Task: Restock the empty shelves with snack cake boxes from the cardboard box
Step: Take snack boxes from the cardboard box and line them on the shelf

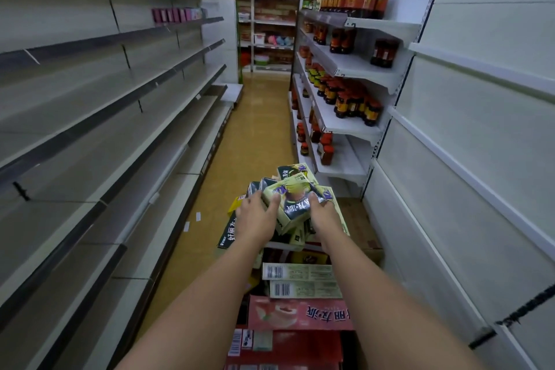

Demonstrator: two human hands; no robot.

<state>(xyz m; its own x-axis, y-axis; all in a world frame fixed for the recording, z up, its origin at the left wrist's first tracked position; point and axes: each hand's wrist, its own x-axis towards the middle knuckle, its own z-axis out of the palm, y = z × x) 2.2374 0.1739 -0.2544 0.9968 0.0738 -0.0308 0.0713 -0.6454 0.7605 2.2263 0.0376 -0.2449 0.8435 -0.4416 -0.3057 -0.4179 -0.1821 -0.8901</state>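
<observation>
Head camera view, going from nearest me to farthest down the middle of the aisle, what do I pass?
Red snack cake box → pink snack cake box → two pale barcode-sided boxes → green snack cake box gripped by left hand and right hand → yellow floor → back storage shelves.

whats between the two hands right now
A pale green snack cake box, tilted, sits between the left hand and the right hand; both grip its sides above the pile of boxes. The head view shows it.
</observation>
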